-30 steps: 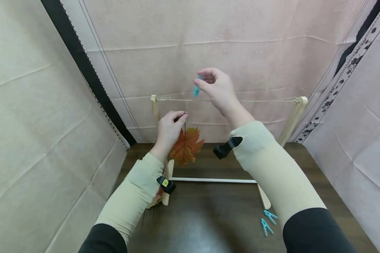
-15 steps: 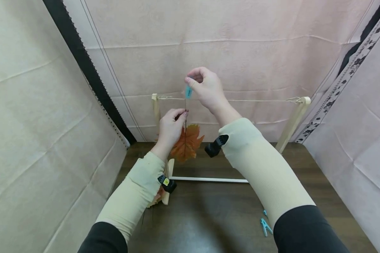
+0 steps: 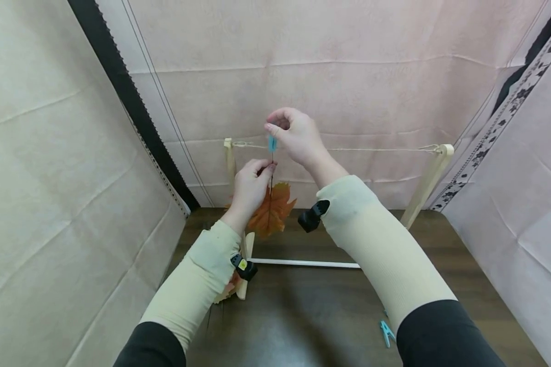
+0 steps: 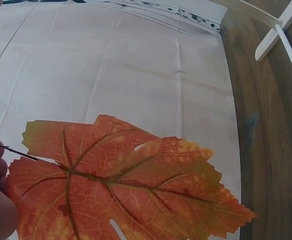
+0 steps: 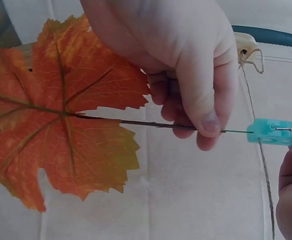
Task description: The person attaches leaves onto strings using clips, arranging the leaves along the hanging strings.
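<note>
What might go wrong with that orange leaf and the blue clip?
The leaf might drop, since the left hand pinches only its thin stem.

The blue clip might slip off, because the stem's tip looks very thin.

The right hand, holding the clip, could bump the string and make it wobble.

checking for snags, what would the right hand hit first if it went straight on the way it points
Probably the cloth backdrop: the right hand, pinching a blue clothespin, points up-left in the head view and nothing else shows in that line, though depth is unclear.
</note>
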A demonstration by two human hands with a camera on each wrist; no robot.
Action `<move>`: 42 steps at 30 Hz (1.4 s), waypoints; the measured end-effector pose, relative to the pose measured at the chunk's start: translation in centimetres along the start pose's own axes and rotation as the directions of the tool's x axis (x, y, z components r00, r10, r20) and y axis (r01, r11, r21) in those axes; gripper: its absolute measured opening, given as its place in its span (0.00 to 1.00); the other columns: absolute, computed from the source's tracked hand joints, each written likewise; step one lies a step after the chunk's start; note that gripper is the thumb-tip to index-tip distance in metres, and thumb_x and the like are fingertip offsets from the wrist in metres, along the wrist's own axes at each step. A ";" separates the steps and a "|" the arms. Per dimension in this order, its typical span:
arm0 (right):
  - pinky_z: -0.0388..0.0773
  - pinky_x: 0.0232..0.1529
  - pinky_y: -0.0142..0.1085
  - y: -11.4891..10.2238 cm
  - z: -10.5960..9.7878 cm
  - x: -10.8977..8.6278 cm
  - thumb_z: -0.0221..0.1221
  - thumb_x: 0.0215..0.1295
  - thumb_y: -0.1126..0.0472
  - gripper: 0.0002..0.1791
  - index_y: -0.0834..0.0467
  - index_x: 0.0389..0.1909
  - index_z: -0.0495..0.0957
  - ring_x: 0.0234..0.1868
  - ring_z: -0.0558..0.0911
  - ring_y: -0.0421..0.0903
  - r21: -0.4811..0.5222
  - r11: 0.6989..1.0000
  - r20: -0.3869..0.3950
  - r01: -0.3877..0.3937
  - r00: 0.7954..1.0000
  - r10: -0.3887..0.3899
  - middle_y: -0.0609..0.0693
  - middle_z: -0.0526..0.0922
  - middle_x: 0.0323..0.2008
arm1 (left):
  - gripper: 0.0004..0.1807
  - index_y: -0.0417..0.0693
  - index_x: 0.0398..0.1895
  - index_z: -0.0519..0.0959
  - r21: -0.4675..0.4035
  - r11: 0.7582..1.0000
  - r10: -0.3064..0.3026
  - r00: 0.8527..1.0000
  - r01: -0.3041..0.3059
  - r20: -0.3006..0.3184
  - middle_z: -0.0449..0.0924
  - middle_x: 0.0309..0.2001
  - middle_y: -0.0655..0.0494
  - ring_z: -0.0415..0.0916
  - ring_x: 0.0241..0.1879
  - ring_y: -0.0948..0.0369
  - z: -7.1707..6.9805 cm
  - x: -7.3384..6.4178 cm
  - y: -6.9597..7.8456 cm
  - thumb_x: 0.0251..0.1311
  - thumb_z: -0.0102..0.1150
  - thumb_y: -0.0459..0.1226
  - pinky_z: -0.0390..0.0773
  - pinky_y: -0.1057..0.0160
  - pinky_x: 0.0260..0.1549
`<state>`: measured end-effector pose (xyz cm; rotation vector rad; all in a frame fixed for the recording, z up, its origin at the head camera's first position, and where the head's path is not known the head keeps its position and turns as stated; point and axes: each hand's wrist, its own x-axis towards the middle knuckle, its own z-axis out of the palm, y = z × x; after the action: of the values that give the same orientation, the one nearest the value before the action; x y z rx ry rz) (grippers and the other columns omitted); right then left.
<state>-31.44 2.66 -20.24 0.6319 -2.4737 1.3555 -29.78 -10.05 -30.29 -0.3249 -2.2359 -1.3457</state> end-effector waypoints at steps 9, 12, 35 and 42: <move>0.67 0.30 0.33 0.1 -0.1 -0.5 0.55 0.56 0.49 0.18 0.52 0.45 0.73 0.33 0.71 0.41 -0.008 1.000 0.052 -0.007 0.999 0.007 0.46 0.74 0.33 | 0.11 0.49 0.35 0.80 -0.014 1.000 0.004 1.000 -0.004 0.025 0.75 0.35 0.61 0.69 0.34 0.67 -0.1 0.0 -0.1 0.58 0.50 0.43 0.70 0.68 0.34; 0.69 0.31 0.33 0.0 -0.2 -0.5 0.55 0.55 0.48 0.19 0.51 0.46 0.72 0.35 0.71 0.40 -0.011 1.000 0.070 -0.008 0.998 0.009 0.45 0.73 0.35 | 0.12 0.48 0.36 0.79 -0.012 1.000 0.004 1.000 -0.004 0.025 0.75 0.35 0.60 0.70 0.34 0.66 -0.2 -0.1 0.1 0.58 0.49 0.43 0.70 0.68 0.34; 0.70 0.40 0.33 0.9 -2.3 -1.4 0.57 0.48 0.40 0.28 0.47 0.51 0.72 0.41 0.72 0.35 0.018 0.998 0.026 -0.055 0.998 0.054 0.40 0.75 0.42 | 0.17 0.46 0.43 0.78 -0.156 0.988 -0.022 0.999 0.014 -0.049 0.75 0.38 0.57 0.69 0.38 0.64 -1.1 -1.3 0.6 0.52 0.58 0.43 0.71 0.68 0.38; 0.70 0.39 0.33 1.7 -3.1 -2.2 0.57 0.48 0.39 0.28 0.47 0.50 0.72 0.41 0.72 0.35 0.032 0.998 0.010 -0.052 0.999 0.051 0.40 0.75 0.41 | 0.17 0.47 0.43 0.78 -0.183 0.983 -0.007 0.999 -0.002 -0.051 0.75 0.37 0.59 0.70 0.37 0.65 -1.0 -2.0 0.6 0.51 0.59 0.44 0.72 0.69 0.36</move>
<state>-30.35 6.60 -20.75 0.5867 -2.4964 1.4176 -27.52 -10.52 -30.53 -0.3477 -2.0762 -1.5478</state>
